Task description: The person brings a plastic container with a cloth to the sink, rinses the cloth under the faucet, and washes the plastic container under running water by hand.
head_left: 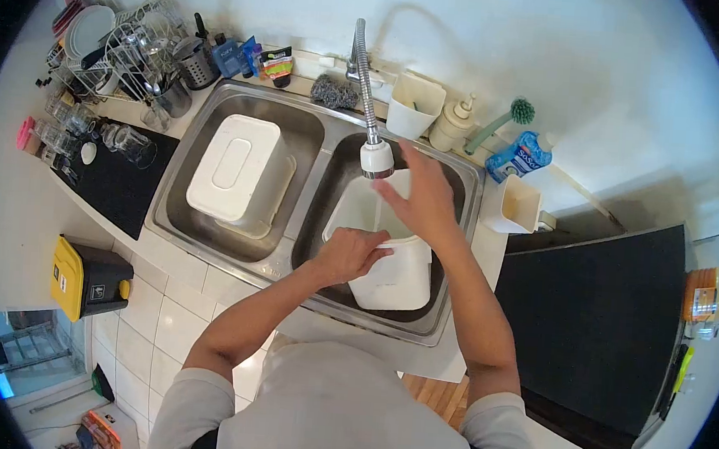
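Note:
In the right sink basin stands a white plastic bin [390, 281], tilted, its opening toward the faucet. My left hand [351, 256] grips the bin's near rim, thumb over the edge. Beside the white faucet head [376, 159], my right hand [424, 197] is raised with its fingers apart. It appears to hold nothing; whether its fingertips touch the faucet head I cannot tell. A faint pale streak under the faucet head looks like water running into the bin. The left basin holds another white rectangular container [234, 170], flat ridged face up.
Behind the sink stand a white holder [415, 106], a soap dispenser [453, 124], a green dish brush [500, 126] and a blue bottle [520, 156]. A small white container [512, 205] sits at right. Dish rack [126, 45] and glasses [127, 143] occupy the left counter.

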Available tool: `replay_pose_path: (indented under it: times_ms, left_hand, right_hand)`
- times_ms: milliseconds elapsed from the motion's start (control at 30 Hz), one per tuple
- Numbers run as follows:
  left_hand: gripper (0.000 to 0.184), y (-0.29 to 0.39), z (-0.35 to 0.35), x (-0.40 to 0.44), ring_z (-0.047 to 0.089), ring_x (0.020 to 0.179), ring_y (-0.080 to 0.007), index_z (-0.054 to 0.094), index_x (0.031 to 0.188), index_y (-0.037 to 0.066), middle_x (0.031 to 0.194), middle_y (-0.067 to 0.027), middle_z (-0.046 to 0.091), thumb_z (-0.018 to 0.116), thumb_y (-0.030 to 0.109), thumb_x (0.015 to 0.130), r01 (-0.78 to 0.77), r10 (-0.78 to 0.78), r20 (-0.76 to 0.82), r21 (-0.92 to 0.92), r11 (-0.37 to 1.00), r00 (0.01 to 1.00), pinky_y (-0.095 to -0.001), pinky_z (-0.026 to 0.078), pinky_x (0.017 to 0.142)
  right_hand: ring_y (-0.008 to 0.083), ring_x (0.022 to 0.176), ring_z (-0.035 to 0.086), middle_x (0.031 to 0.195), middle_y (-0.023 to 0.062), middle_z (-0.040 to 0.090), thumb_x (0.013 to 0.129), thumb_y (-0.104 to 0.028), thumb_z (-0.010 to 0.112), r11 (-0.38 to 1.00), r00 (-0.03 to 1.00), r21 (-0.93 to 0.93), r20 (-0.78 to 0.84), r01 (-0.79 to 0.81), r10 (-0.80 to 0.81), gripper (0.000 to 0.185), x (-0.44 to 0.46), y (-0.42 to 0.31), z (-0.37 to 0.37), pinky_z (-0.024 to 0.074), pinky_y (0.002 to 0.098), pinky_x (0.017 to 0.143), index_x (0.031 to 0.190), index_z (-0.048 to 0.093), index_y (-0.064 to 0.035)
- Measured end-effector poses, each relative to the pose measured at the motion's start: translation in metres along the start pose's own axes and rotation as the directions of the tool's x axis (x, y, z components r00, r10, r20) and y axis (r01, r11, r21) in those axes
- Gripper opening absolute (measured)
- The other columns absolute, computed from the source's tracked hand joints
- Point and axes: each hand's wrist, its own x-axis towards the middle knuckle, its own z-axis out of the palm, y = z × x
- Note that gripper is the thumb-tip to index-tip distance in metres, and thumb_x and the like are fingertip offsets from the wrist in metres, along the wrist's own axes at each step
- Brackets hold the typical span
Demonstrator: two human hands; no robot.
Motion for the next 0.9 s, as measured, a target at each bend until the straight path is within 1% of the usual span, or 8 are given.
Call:
replay_pose_path:
  times_ms: [133,200,433,533,633,667,800,900]
  left_hand:
    - [0.025,-0.016,-0.009,0.004,0.061,0.066,-0.0396,0.057,0.095,0.005,0.063,-0.0184,0.06,0.056,0.03,0.091,0.076,-0.086,-0.12,-0.084,0.994,0.989,-0.0482,0.046,0.059]
    - [0.027,-0.02,-0.02,0.006,0.06,0.066,-0.0417,0.058,0.093,0.003,0.064,-0.0192,0.059,0.055,0.03,0.091,0.144,-0.167,-0.149,-0.15,0.978,0.975,-0.0497,0.045,0.06]
    - [0.035,-0.066,-0.005,-0.009,0.057,0.06,-0.0242,0.06,0.094,-0.002,0.068,-0.0172,0.06,0.053,0.032,0.094,0.229,-0.309,-0.179,-0.363,0.903,0.934,-0.037,0.045,0.057]
    - [0.039,-0.08,0.0,-0.014,0.059,0.063,-0.0326,0.061,0.095,-0.001,0.068,-0.0213,0.058,0.049,0.036,0.095,0.249,-0.349,-0.143,-0.463,0.851,0.926,-0.0424,0.045,0.061]
    - [0.044,-0.091,-0.008,-0.019,0.052,0.064,-0.0134,0.061,0.095,-0.002,0.067,-0.0071,0.057,0.049,0.04,0.096,0.291,-0.404,-0.153,-0.475,0.83,0.902,-0.0323,0.044,0.059]
    - [0.045,-0.084,-0.018,-0.019,0.054,0.063,-0.0229,0.061,0.097,-0.003,0.069,-0.0164,0.058,0.047,0.04,0.096,0.302,-0.425,-0.17,-0.479,0.824,0.889,-0.0366,0.044,0.062]
    - [0.05,-0.108,-0.002,-0.03,0.055,0.07,-0.0145,0.061,0.098,-0.005,0.075,-0.0101,0.063,0.047,0.044,0.096,0.407,-0.573,-0.086,-0.62,0.671,0.815,-0.0332,0.046,0.065]
    - [0.051,-0.127,0.02,-0.036,0.055,0.077,-0.0127,0.063,0.1,-0.005,0.083,-0.0059,0.064,0.048,0.044,0.096,0.346,-0.637,-0.087,-0.779,0.523,0.766,-0.0292,0.046,0.071]
  right_hand:
    - [0.0376,0.098,0.06,0.103,0.0196,0.061,0.078,-0.037,0.071,0.993,0.96,0.004,0.256,-0.12,0.115,0.062,0.029,-0.01,0.023,0.0475,0.0465,0.081,0.122,0.046,-0.002]
    - [0.0384,0.096,0.06,0.103,0.0207,0.061,0.079,-0.036,0.071,0.996,0.971,-0.005,0.221,-0.09,0.089,0.058,0.034,-0.004,0.032,0.048,0.0474,0.079,0.119,0.046,-0.0021]
    - [0.0418,0.099,0.058,0.109,0.0225,0.06,0.08,-0.026,0.07,0.988,0.97,-0.043,0.188,-0.147,0.153,0.058,0.044,0.02,0.035,0.0463,0.0489,0.083,0.125,0.04,-0.003]
    - [0.0425,0.1,0.058,0.109,0.0225,0.06,0.079,-0.023,0.071,0.989,0.979,-0.063,0.15,-0.132,0.14,0.06,0.047,0.035,0.036,0.0459,0.0488,0.084,0.127,0.039,-0.004]
    - [0.0412,0.102,0.057,0.111,0.0205,0.059,0.079,-0.021,0.071,0.988,0.976,-0.093,0.168,-0.126,0.14,0.059,0.053,0.046,0.033,0.0456,0.0488,0.085,0.127,0.04,-0.0057]
    - [0.0397,0.104,0.057,0.114,0.0187,0.059,0.08,-0.021,0.07,0.983,0.965,-0.109,0.2,-0.147,0.167,0.058,0.055,0.045,0.029,0.0455,0.0487,0.087,0.127,0.04,-0.007]
    - [0.0377,0.106,0.057,0.116,0.0178,0.058,0.081,-0.022,0.07,0.971,0.948,-0.168,0.238,-0.173,0.21,0.057,0.061,0.057,0.022,0.0455,0.0491,0.087,0.128,0.041,-0.0109]
    - [0.0372,0.104,0.058,0.114,0.0181,0.059,0.081,-0.025,0.069,0.966,0.951,-0.204,0.235,-0.157,0.204,0.055,0.063,0.063,0.018,0.0466,0.0502,0.084,0.127,0.042,-0.0131]
